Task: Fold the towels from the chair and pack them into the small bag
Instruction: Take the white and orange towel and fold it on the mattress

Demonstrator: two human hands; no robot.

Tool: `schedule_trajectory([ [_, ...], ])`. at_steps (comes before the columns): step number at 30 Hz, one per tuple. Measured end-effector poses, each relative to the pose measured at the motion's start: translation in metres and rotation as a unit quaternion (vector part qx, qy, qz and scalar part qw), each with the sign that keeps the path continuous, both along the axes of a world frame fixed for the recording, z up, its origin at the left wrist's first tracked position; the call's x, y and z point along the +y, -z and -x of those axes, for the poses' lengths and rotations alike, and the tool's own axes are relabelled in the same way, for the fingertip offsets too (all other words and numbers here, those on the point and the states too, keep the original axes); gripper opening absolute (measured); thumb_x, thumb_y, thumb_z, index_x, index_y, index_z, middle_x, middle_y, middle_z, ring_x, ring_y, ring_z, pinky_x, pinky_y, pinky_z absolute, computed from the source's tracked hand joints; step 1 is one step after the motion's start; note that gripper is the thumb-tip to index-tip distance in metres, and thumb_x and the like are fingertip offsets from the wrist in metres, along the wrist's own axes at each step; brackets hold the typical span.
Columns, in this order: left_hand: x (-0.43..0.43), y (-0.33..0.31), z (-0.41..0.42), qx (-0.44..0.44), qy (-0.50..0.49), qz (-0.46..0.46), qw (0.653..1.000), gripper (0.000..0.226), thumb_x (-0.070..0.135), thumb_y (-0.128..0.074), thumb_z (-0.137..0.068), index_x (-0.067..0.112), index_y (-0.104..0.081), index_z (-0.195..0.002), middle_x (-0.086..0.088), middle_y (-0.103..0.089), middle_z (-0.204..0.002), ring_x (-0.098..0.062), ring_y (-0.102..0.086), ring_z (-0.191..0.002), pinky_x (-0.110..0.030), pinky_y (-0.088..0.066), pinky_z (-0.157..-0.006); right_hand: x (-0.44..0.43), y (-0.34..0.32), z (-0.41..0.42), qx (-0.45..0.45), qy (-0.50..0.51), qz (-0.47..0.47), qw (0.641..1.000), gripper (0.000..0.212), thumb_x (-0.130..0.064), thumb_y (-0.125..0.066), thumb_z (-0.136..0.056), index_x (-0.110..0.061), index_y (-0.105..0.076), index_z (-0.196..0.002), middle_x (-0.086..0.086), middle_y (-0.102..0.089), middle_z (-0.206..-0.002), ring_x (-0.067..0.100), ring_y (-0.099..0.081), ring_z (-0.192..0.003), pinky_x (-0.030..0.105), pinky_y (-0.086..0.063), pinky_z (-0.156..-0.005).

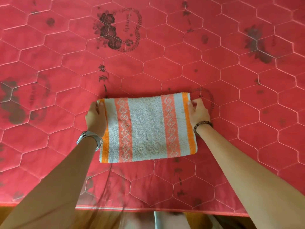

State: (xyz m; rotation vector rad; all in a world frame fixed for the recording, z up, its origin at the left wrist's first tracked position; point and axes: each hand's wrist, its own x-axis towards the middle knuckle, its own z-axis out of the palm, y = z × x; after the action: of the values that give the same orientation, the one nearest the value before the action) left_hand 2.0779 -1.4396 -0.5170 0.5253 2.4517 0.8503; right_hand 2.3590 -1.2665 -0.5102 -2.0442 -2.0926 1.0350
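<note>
A folded towel (146, 128), white with orange and salmon patterned stripes, lies flat on the red quilted bed cover (165, 66). My left hand (95, 118) grips the towel's far left corner, fingers curled over its edge. My right hand (198, 111) pinches the far right corner. A silver watch sits on my left wrist and a wooden bead bracelet on my right. Neither the chair nor the small bag is in view.
The red cover with hexagon stitching and dark flower prints fills the view. Its near edge (132, 209) runs along the bottom, with wooden floor (198, 219) below it.
</note>
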Motion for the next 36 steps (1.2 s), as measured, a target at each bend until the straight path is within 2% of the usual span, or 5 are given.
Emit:
schedule_trajectory([
  [11, -0.061, -0.015, -0.029, -0.035, -0.033, 0.044, 0.998, 0.019, 0.027, -0.05, -0.1, 0.011, -0.06, -0.102, -0.002, -0.059, -0.079, -0.025, -0.053, -0.072, -0.03, -0.036, -0.065, -0.059, -0.03, -0.035, 0.049, -0.002, 0.089, 0.995, 0.032, -0.035, -0.045, -0.101, -0.007, -0.049, -0.117, 0.009, -0.059, -0.089, 0.032, -0.061, -0.09, 0.041, -0.05, -0.077],
  [24, -0.109, -0.002, -0.06, 0.04, -0.027, 0.094, 0.994, 0.028, 0.026, -0.039, -0.105, -0.001, -0.044, -0.111, -0.031, -0.063, -0.088, -0.048, -0.061, -0.08, -0.045, -0.039, -0.066, -0.105, -0.016, -0.054, 0.029, -0.009, 0.023, 0.999, 0.018, -0.027, -0.047, -0.101, -0.009, -0.047, -0.107, 0.001, -0.049, -0.064, 0.022, -0.046, -0.053, 0.034, -0.036, -0.049],
  [29, -0.117, 0.005, -0.06, 0.034, -0.044, 0.064, 0.996, 0.021, 0.02, -0.043, -0.103, 0.0, -0.045, -0.108, -0.022, -0.059, -0.076, -0.045, -0.06, -0.074, -0.041, -0.037, -0.06, -0.111, -0.007, -0.054, 0.018, -0.002, 0.018, 1.0, 0.02, -0.026, -0.048, -0.101, -0.008, -0.046, -0.11, -0.001, -0.05, -0.065, 0.026, -0.052, -0.058, 0.036, -0.041, -0.052],
  [33, -0.11, 0.002, -0.059, 0.074, -0.048, -0.002, 0.996, 0.012, 0.002, -0.05, -0.094, -0.004, -0.05, -0.104, -0.023, -0.056, -0.096, -0.036, -0.053, -0.082, -0.041, -0.038, -0.069, -0.112, -0.012, -0.042, -0.01, 0.0, -0.026, 1.0, 0.026, -0.018, -0.051, -0.098, -0.012, -0.044, -0.123, 0.004, -0.056, -0.106, 0.026, -0.061, -0.083, 0.036, -0.05, -0.063],
  [36, -0.093, 0.006, -0.058, 0.182, 0.03, -0.03, 0.982, 0.02, 0.0, -0.048, -0.088, -0.005, -0.056, -0.106, -0.026, -0.055, -0.107, -0.04, -0.05, -0.095, -0.044, -0.036, -0.085, -0.11, -0.015, -0.023, -0.047, -0.1, -0.137, 0.984, 0.042, -0.012, -0.054, -0.093, -0.011, -0.044, -0.134, 0.008, -0.044, -0.137, 0.025, -0.048, -0.122, 0.036, -0.048, -0.099],
])
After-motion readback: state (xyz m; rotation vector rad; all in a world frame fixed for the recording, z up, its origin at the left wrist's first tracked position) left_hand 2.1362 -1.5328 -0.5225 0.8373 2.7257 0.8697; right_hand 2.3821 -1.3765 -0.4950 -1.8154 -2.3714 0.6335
